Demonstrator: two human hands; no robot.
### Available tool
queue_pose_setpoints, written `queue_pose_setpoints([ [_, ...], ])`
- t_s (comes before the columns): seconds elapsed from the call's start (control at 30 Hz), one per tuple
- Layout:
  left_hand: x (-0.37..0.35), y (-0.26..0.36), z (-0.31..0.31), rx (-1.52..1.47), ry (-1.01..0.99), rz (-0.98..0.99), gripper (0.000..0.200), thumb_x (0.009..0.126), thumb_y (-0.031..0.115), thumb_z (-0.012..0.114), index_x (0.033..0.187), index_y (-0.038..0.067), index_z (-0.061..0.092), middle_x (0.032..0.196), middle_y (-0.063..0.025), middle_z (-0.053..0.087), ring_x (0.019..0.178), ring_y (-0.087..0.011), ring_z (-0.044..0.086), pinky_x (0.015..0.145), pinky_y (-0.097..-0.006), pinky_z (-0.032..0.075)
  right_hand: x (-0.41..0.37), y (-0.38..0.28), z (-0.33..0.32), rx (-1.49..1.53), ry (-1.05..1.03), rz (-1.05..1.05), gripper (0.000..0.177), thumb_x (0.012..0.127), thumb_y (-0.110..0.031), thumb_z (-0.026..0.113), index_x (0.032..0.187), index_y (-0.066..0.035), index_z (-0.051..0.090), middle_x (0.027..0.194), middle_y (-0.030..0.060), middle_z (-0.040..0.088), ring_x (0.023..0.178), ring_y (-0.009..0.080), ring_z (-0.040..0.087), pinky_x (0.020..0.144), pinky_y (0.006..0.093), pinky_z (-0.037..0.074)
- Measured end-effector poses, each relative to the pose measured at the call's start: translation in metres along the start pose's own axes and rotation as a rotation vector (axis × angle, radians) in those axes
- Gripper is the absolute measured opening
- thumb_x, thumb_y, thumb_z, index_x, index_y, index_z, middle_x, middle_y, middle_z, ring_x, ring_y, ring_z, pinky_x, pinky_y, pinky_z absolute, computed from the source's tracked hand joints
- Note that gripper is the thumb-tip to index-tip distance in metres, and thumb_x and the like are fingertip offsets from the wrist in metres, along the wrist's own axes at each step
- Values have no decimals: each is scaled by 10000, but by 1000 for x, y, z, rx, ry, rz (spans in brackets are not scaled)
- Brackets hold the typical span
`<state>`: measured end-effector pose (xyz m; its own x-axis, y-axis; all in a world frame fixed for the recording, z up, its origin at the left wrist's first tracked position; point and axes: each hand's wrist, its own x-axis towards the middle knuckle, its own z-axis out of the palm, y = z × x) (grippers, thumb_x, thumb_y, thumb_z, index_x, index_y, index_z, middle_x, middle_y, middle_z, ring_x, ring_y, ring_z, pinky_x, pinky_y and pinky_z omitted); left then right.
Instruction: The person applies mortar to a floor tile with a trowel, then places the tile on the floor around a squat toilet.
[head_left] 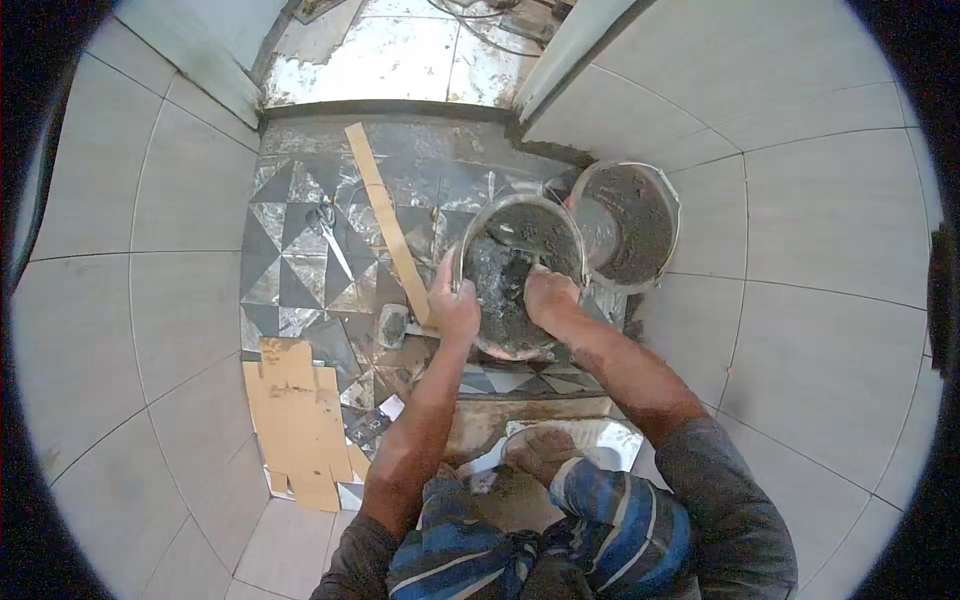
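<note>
A bucket [500, 352] holding wet grey mortar [505, 315] stands on the patterned floor in front of me. My left hand [455, 308] grips its left rim, thumb up along the wall. Inside the bucket, my right hand [552, 298] is closed in a fist around what looks like a trowel [516, 270]; its dark blade is smeared with mortar and partly hidden. Just left of my left hand lies a mallet [393, 326] with a pale, dirty head, its handle running under my wrist. A long cardboard strip [385, 220] reaches from there toward the doorway.
A second bucket [640, 270], mortar-smeared inside, stands against the right wall. Scissors [328, 235] lie on the tiles [300, 255] at left. Flat cardboard pieces [300, 420] lie nearer me. Tiled walls enclose both sides; a raised threshold [390, 105] crosses the doorway ahead.
</note>
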<state>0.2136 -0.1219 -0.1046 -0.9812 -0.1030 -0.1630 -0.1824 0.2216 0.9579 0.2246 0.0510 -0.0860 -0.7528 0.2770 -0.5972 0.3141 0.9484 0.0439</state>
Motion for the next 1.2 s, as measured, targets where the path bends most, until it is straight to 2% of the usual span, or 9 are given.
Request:
queue_pose_setpoints([
  [0.23, -9, 21, -4, -46, -15, -2, 587, 811, -34, 511, 1384, -14, 640, 1270, -180, 726, 1217, -303, 678, 1078, -375, 480, 4, 33, 22, -219, -461, -313, 236, 859, -181, 642, 899, -11, 801, 980, 210, 780, 1007, 336, 770, 830, 457, 623],
  [0.3, -12, 20, -6, -68, -38, -1, 588, 815, -30, 512, 1391, -12, 635, 1274, -183, 720, 1219, -301, 674, 1081, -374, 477, 12, 48, 53, -227, -459, -876, 237, 738, -209, 652, 847, -57, 798, 873, 207, 757, 842, 404, 748, 738, 512, 589],
  [0.43, -19, 0, -8, -32, -74, -10, 588, 827, -23, 513, 1406, -19, 618, 1290, -195, 703, 1240, -286, 654, 1099, -378, 464, -33, 24, 35, 162, -541, -631, 310, 738, -281, 672, 859, -18, 784, 874, 225, 753, 795, 408, 737, 703, 509, 577],
  [0.57, -28, 16, -13, -35, -65, 60, 592, 838, -17, 515, 1424, -32, 595, 1336, -198, 677, 1288, -271, 620, 1130, -381, 437, -50, -2, 37, 762, -755, -268, 26, 863, -45, 645, 881, -26, 642, 736, 50, 639, 553, 186, 601, 488, 365, 503],
  [0.73, -37, 6, -14, -211, -78, -99, 635, 840, -15, 517, 1474, -19, 550, 1441, -186, 607, 1359, -286, 558, 1168, -377, 391, -67, -10, 23, 1572, -1082, 102, 75, 937, -50, 673, 946, -64, 600, 720, 19, 589, 550, 144, 566, 467, 317, 483],
  [0.97, -39, 13, -28, -215, -45, -154, 659, 839, -25, 517, 1498, -6, 536, 1402, -149, 611, 1276, -227, 583, 1101, -348, 438, -92, 9, 11, 1818, -1112, 36, 160, 964, -109, 679, 1106, -74, 615, 710, -7, 572, 534, 119, 553, 444, 292, 454],
  [1.1, -33, 12, -42, -374, 13, -364, 676, 832, -44, 531, 1507, -15, 523, 1320, -99, 644, 1134, -162, 624, 971, -291, 497, -107, 31, 5, 1901, -1142, -84, 325, 986, -95, 629, 1300, -68, 551, 794, -3, 556, 572, 99, 527, 492, 266, 455],
  [1.17, -25, 1, -47, -413, 44, -284, 680, 831, -47, 540, 1510, -18, 519, 1294, -88, 655, 1093, -148, 633, 934, -276, 507, -121, 37, -14, 1586, -836, -236, 219, 986, -108, 653, 1195, -97, 587, 729, -20, 548, 558, 90, 546, 468, 265, 454],
  [1.2, -21, -1, -48, -460, 58, -275, 682, 831, -50, 545, 1511, -18, 518, 1296, -89, 656, 1104, -153, 632, 944, -285, 507, -122, 49, -5, 1620, -814, -168, 276, 956, -143, 682, 1210, -76, 597, 799, 25, 594, 637, 140, 609, 568, 317, 534],
])
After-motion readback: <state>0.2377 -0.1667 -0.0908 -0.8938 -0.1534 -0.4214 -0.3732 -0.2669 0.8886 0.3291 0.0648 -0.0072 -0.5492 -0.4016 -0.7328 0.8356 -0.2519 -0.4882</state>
